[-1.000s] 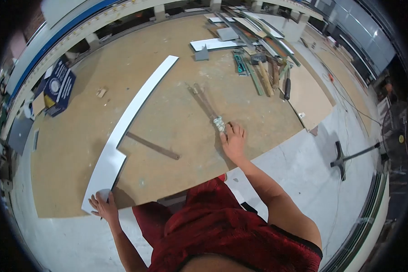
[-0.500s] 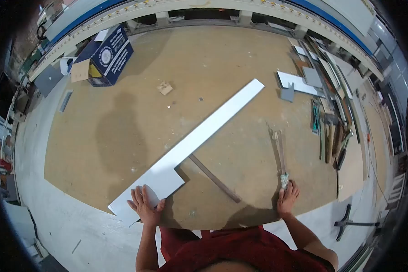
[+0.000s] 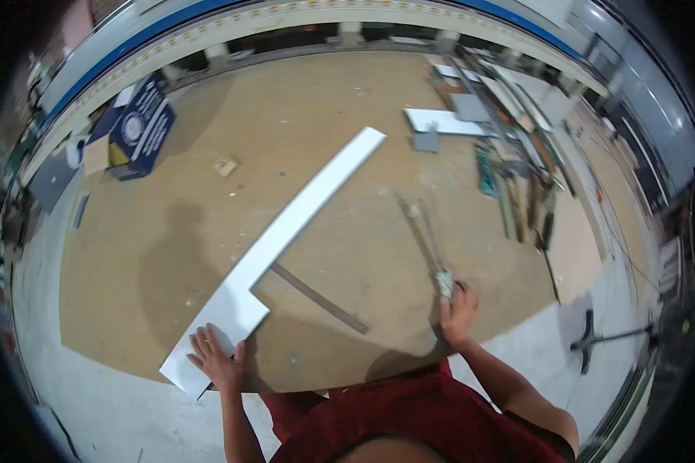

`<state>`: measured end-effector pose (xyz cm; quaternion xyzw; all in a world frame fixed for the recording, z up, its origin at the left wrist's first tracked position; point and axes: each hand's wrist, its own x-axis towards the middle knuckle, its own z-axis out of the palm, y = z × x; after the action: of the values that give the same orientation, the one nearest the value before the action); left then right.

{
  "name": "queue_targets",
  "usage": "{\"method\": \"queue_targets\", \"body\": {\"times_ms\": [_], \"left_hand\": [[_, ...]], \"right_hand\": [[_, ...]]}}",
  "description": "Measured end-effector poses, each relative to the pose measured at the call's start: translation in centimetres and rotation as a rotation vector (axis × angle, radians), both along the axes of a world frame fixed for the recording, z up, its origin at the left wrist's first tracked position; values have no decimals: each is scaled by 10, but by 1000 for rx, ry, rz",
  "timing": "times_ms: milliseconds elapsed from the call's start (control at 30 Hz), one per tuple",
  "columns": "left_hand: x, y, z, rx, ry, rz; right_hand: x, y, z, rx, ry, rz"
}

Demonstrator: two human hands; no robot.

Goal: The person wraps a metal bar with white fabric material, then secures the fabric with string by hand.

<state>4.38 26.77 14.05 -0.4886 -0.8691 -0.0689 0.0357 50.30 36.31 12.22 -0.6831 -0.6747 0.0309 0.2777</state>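
A long white L-shaped panel point(image 3: 289, 216) lies diagonally on the brown table point(image 3: 347, 92). My left hand point(image 3: 219, 363) rests flat on its wide lower end, fingers spread. At the right front, my right hand point(image 3: 459, 312) is at the wrapped, pale end of a forked tool point(image 3: 443, 282); its fingers are curled against that end, and their undersides are hidden. The tool's thin brown legs point away from me. Between the hands, a narrow brown strip point(image 3: 320, 299) lies beside the panel.
A blue box point(image 3: 143, 127) stands at the back left. Near it are a small cardboard piece point(image 3: 226, 166) and a grey strip point(image 3: 80, 211). White offcuts point(image 3: 448, 121), a green-handled tool point(image 3: 485, 171), hammers and long strips are piled at the right.
The whole view has shifted, with the table's contents now further left in the picture. Both hands stay at the same things, the panel and the forked tool.
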Motion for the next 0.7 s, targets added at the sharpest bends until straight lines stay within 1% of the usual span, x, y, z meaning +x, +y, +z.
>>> {"method": "queue_targets", "body": {"times_ms": [233, 300, 467, 700], "left_hand": [[5, -5, -9, 61, 123, -8], [3, -7, -16, 82, 135, -13], [7, -8, -12, 66, 140, -7], [5, -9, -16, 83, 148, -3]], "right_hand": [[3, -5, -1, 145, -32, -45], [3, -6, -1, 148, -24, -59], [3, -7, -6, 221, -19, -94], [3, -8, -9, 179, -34, -129]]}}
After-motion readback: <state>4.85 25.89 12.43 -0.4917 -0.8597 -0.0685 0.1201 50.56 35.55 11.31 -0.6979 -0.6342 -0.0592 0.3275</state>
